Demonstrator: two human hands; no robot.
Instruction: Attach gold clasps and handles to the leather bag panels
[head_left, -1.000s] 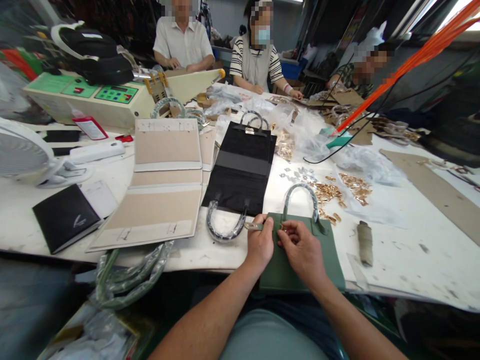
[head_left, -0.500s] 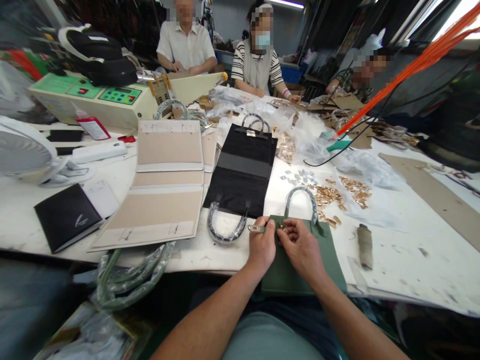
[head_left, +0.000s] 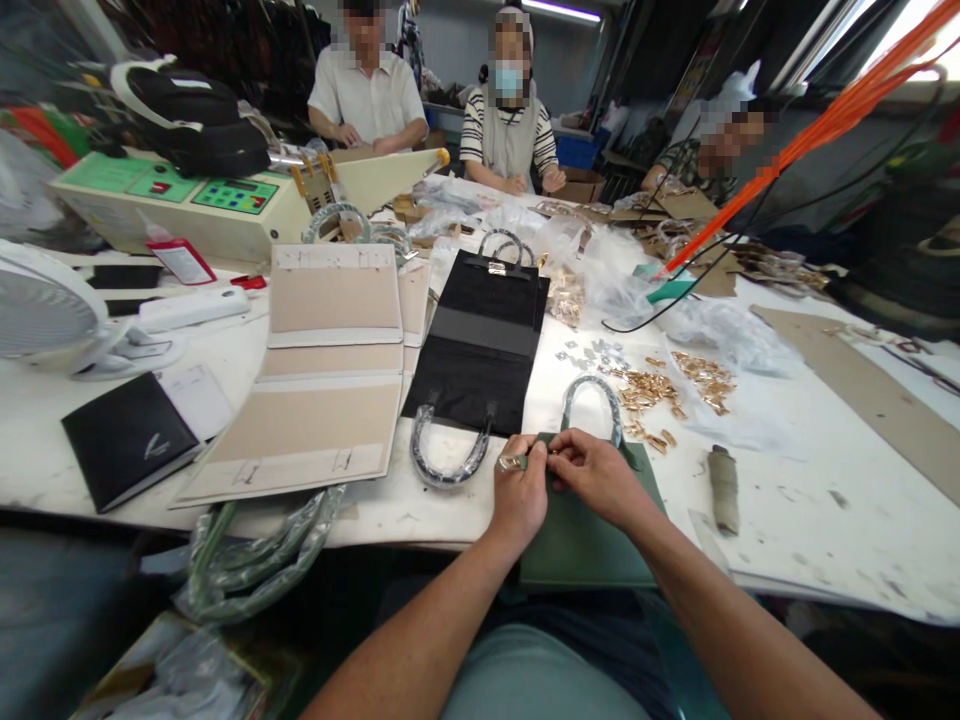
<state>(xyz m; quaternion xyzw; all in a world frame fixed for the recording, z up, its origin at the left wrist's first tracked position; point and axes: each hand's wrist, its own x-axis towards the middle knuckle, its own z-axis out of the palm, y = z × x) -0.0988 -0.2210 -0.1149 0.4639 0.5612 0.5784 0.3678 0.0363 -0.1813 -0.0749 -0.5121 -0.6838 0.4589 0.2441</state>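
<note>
A green handbag panel (head_left: 600,545) lies at the table's front edge, with a plastic-wrapped handle (head_left: 592,385) standing up at its far side. Between the thumb and fingers of my left hand (head_left: 520,495) is a green strap (head_left: 517,462) with a gold-coloured metal end. My right hand (head_left: 596,475) is closed in a pinch at the panel's top left, fingertips against my left thumb. A small glint of gold metal shows between the right fingertips; most of that piece is hidden.
Left of my hands lie a black bag piece (head_left: 480,335) with wrapped handles and beige bag panels (head_left: 322,430). Gold metal fittings (head_left: 649,390) are scattered ahead, near a grey-green wrapped rod (head_left: 724,490). Orange cords (head_left: 810,140) hang at right. Several people sit across the table.
My right hand has shifted slightly left, closer to my left thumb, and the gold piece in its fingers is now more covered. The view has moved slightly.
</note>
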